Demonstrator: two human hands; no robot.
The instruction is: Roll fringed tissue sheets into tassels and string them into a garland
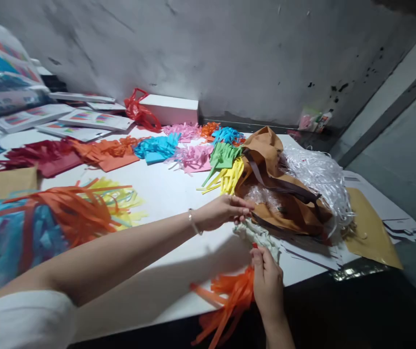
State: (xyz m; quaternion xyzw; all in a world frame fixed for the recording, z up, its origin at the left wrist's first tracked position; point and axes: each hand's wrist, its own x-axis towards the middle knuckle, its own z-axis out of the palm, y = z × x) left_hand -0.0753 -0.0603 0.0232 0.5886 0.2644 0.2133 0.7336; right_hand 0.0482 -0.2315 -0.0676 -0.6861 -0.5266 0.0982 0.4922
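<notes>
My left hand reaches across the white table, its fingers pinched on a crumpled white wad of paper beside a brown paper bag. Close to the table's front edge, my right hand is closed on a bundle of orange paper strips that hang over the edge. Its fingertips also touch the white wad. A thin bracelet sits on my left wrist.
Fringed paper in maroon, orange, blue, pink, green and yellow lies across the table. Shredded white strips spill from the bag. A white box and red plastic bag stand by the wall. Printed sheets lie far left.
</notes>
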